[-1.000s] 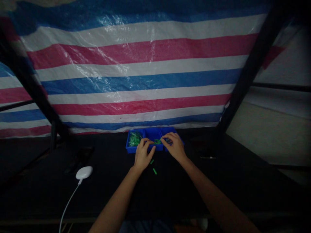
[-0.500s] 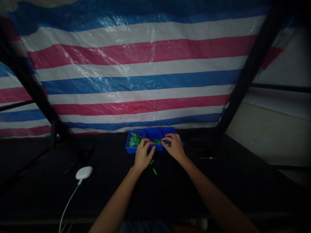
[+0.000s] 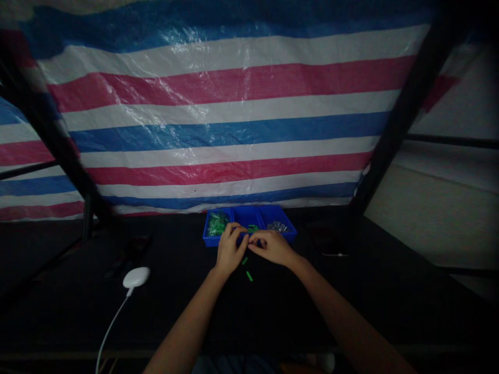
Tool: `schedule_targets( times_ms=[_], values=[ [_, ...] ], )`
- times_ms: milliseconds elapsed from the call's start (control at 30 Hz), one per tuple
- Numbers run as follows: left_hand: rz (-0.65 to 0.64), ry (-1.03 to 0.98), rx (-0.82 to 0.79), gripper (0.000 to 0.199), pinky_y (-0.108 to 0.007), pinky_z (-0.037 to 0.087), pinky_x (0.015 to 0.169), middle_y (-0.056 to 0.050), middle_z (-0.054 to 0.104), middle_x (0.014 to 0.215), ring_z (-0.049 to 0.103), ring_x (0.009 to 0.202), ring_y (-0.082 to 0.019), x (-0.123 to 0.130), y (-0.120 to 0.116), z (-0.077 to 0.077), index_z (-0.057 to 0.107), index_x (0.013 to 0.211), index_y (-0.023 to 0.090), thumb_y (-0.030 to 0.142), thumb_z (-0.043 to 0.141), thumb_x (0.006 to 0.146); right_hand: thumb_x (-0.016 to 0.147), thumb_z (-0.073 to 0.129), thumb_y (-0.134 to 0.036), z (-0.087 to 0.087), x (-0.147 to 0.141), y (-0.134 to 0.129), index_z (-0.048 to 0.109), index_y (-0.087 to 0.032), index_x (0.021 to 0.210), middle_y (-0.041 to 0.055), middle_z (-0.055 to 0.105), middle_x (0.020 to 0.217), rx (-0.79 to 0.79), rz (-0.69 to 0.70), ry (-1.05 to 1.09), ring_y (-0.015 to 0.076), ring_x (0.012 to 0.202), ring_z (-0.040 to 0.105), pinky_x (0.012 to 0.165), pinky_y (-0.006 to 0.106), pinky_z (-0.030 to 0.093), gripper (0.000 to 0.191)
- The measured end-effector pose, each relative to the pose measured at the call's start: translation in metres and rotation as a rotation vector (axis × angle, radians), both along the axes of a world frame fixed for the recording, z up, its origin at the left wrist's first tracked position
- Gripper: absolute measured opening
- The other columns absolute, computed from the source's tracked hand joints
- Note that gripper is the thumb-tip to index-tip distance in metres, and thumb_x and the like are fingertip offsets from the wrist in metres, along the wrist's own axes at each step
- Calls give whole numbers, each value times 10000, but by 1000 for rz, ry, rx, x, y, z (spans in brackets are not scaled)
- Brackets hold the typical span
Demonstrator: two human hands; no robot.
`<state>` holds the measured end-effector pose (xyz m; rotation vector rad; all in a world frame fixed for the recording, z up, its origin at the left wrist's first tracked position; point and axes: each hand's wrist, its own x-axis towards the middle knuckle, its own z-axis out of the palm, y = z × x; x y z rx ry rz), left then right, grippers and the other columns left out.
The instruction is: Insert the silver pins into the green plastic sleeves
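My left hand (image 3: 229,248) is in front of a blue three-section tray (image 3: 212,242), its thumb and fingers curled towards each other. Fingertips meeting those of the left, my right hand (image 3: 275,248) is pinched closed. Whatever lies between the fingers is too small and dark to make out. Green plastic pieces (image 3: 217,223) fill the tray's left section, and a few more green pieces (image 3: 253,228) lie in the middle one. In the right section is a heap of small silvery metal parts (image 3: 277,226), possibly screws. Two small green strips (image 3: 249,276) rest on the table below the hands.
A white rounded device (image 3: 136,277) with a cable lies on the black table (image 3: 175,311) at the left. Towards the right is a dark flat object (image 3: 331,244), like a phone. Behind the tray hangs a striped plastic sheet (image 3: 234,124) between dark frame posts.
My right hand has moved left and slightly down from the tray's right section to meet my left hand, uncovering the metal parts. My left hand has stayed nearly still.
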<state>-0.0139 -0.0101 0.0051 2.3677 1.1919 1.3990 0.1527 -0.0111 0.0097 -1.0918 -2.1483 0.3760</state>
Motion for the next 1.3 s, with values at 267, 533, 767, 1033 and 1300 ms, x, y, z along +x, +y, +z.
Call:
schedule_targets(
  times_ms=[267, 533, 767, 1033, 1300],
  values=[
    [2, -18, -5, 142, -320, 446, 826, -67, 484, 1005, 531, 918, -172, 0, 0, 0, 573, 949, 198, 244, 476, 857, 718, 632, -253, -5, -3, -3, 680, -239, 881, -5, 638, 799, -78, 143, -239, 121, 678, 557, 583, 212, 355, 170],
    [7, -16, -20, 145, -303, 443, 783, -60, 505, 991, 532, 816, -145, 0, 0, 0, 573, 944, 195, 257, 471, 861, 739, 621, -216, -13, -5, 0, 671, -237, 830, -4, 626, 830, -59, 124, -247, 125, 707, 559, 589, 211, 355, 105],
    [-6, 23, -27, 166, -301, 421, 757, -39, 567, 876, 536, 775, -147, 0, 0, 1, 562, 948, 188, 281, 440, 883, 756, 592, -190, -5, 2, 3, 632, -197, 802, -10, 635, 734, -46, 35, -109, 107, 597, 544, 554, 207, 346, 62],
    [-1, 64, -53, 190, -304, 403, 742, -22, 630, 842, 562, 749, -149, 1, 0, 0, 581, 918, 191, 310, 436, 886, 769, 579, -267, 8, 10, 4, 669, -215, 839, -10, 669, 710, 0, -141, 22, 99, 501, 516, 526, 219, 353, 125],
    [32, 85, -48, 201, -311, 375, 742, -3, 629, 761, 569, 722, -147, 1, -1, 1, 590, 949, 195, 325, 455, 877, 762, 587, -271, 1, 11, 11, 677, -203, 852, 4, 685, 758, 34, -167, 177, 103, 517, 515, 542, 226, 392, 145]
  ],
)
